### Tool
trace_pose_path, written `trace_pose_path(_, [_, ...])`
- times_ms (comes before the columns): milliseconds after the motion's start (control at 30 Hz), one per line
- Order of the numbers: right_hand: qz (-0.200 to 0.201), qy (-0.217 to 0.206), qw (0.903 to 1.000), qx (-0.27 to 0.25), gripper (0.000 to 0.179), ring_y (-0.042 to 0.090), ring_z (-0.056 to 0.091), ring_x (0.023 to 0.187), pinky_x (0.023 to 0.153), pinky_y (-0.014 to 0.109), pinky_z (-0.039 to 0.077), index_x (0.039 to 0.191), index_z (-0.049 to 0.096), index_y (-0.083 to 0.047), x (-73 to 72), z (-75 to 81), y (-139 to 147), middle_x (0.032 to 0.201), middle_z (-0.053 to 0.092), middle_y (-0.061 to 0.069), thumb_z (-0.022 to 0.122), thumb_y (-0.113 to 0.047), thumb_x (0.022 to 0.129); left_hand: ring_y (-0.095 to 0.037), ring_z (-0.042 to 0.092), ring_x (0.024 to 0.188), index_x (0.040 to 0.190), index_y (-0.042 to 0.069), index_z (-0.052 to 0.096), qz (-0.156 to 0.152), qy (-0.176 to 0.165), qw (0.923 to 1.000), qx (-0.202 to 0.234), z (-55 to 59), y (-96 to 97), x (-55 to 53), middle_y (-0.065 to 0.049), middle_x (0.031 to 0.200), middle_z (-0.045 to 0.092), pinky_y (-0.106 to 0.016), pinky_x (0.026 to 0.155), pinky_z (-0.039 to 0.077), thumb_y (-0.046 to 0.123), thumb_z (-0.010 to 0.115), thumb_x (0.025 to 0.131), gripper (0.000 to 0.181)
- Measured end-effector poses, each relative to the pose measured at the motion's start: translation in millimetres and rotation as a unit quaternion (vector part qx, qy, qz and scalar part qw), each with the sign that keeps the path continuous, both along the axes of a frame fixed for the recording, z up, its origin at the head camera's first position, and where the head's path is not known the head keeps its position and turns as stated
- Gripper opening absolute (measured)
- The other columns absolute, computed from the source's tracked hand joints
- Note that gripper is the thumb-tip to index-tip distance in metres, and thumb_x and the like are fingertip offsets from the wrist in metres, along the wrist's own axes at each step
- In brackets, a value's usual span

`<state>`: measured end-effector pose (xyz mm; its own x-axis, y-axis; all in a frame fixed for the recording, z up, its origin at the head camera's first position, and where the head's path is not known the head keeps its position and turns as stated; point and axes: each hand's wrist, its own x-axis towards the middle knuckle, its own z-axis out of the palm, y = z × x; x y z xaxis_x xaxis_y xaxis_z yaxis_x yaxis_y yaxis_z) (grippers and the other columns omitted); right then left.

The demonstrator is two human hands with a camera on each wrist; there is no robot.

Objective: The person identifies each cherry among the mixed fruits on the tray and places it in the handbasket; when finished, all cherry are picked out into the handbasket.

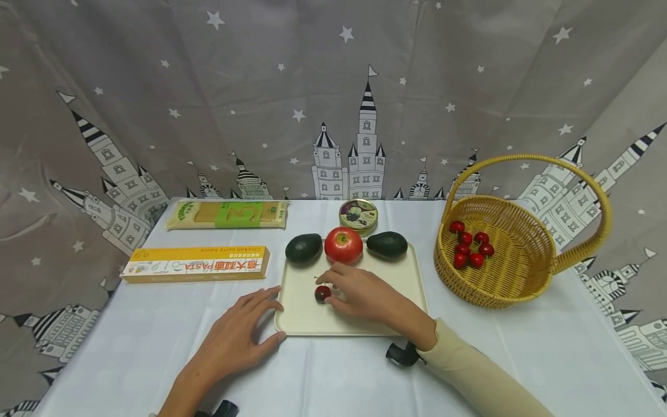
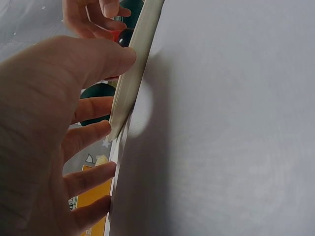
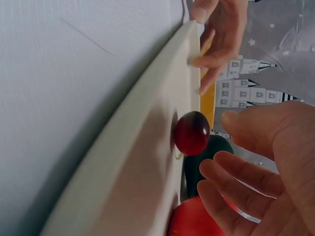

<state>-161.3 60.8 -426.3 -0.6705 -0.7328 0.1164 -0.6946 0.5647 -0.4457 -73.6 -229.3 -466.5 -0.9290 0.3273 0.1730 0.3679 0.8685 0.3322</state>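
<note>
A dark red cherry (image 1: 322, 294) lies on the cream tray (image 1: 307, 323). Close beside it is my right hand (image 1: 367, 294), reaching over the tray from the right; in the right wrist view a gap shows between its parted thumb and fingers and the cherry (image 3: 192, 133). My left hand (image 1: 234, 336) rests at the tray's near-left edge, fingers spread, with the thumb at the rim in the left wrist view. Along the tray's far side sit a red apple (image 1: 343, 245) and two avocados, one to its left (image 1: 304, 249) and one to its right (image 1: 387, 245).
At the right stands a yellow wicker basket (image 1: 500, 295) with a tall handle, holding several bright red cherries (image 1: 476, 260). A pasta box (image 1: 195, 264) and a packet of noodles (image 1: 226, 214) lie at the left. Behind the apple is a round tin (image 1: 358, 215).
</note>
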Motion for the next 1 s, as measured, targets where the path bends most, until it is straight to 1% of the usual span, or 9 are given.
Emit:
trace_pose_path(67, [0.001, 0.002, 1.0, 0.002, 0.038, 0.012, 0.064, 0.086, 0.085, 0.032, 0.06, 0.134, 0.072, -0.015, 0.0, -2.2, -2, 0.121, 0.068, 0.003, 0.079, -0.02, 0.098, -0.032, 0.056, 0.141, 0.122, 0.026, 0.07, -0.002, 0.004, 1.0, 0.001, 0.0, -0.4, -0.1, 0.002, 0.16, 0.056, -0.057, 0.108, 0.051, 0.042, 0.086, 0.089, 0.04])
trace_pose_path(267, [0.004, -0.005, 0.9999, 0.009, 0.036, 0.012, 0.067, 0.098, 0.094, 0.033, 0.06, 0.132, 0.073, -0.014, -2.1, -6.6, -7, 0.123, 0.068, 0.001, 0.08, -0.018, 0.097, -0.031, 0.056, 0.141, 0.122, 0.027, 0.069, -0.002, 0.007, 1.0, 0.003, -0.6, -1.0, -0.2, 0.002, 0.16, 0.056, -0.057, 0.108, 0.051, 0.042, 0.086, 0.089, 0.04])
trace_pose_path(500, [0.009, 0.006, 0.9999, 0.013, 0.036, 0.01, 0.064, 0.091, 0.086, 0.027, 0.058, 0.131, 0.073, -0.016, -4.3, -10.3, -10, 0.117, 0.068, -0.001, 0.081, -0.017, 0.096, -0.031, 0.056, 0.142, 0.123, 0.027, 0.069, 0.002, -0.002, 1.0, 0.0, -0.3, -1.1, -0.3, 0.003, 0.161, 0.055, -0.057, 0.109, 0.051, 0.043, 0.085, 0.089, 0.041])
trace_pose_path(733, [0.005, -0.008, 0.9998, 0.018, 0.035, 0.008, 0.062, 0.089, 0.085, 0.023, 0.057, 0.13, 0.073, -0.017, -7.1, -13.7, -11, 0.113, 0.068, -0.002, 0.082, -0.017, 0.096, -0.033, 0.055, 0.143, 0.123, 0.026, 0.069, 0.003, -0.003, 1.0, -0.002, -1.8, -1.1, -2.0, 0.001, 0.162, 0.055, -0.058, 0.11, 0.05, 0.044, 0.087, 0.088, 0.043])
trace_pose_path(833, [0.003, -0.008, 0.9998, 0.019, 0.035, 0.008, 0.064, 0.09, 0.086, 0.025, 0.058, 0.129, 0.074, -0.017, -8.1, -14.1, -10, 0.115, 0.068, -0.002, 0.082, -0.018, 0.096, -0.033, 0.055, 0.142, 0.123, 0.026, 0.069, 0.002, 0.0, 1.0, -0.002, -1.4, -0.7, -1.7, 0.001, 0.161, 0.055, -0.058, 0.109, 0.05, 0.044, 0.086, 0.088, 0.042])
trace_pose_path(1000, [-0.003, 0.005, 0.9999, 0.009, 0.033, 0.011, 0.067, 0.092, 0.09, 0.029, 0.06, 0.127, 0.075, -0.017, -9.1, -12.0, -4, 0.12, 0.068, 0.0, 0.083, -0.017, 0.095, -0.033, 0.056, 0.142, 0.122, 0.027, 0.069, 0.004, 0.0, 1.0, 0.001, -0.9, -0.3, -0.1, 0.002, 0.16, 0.056, -0.058, 0.109, 0.051, 0.044, 0.086, 0.089, 0.041])
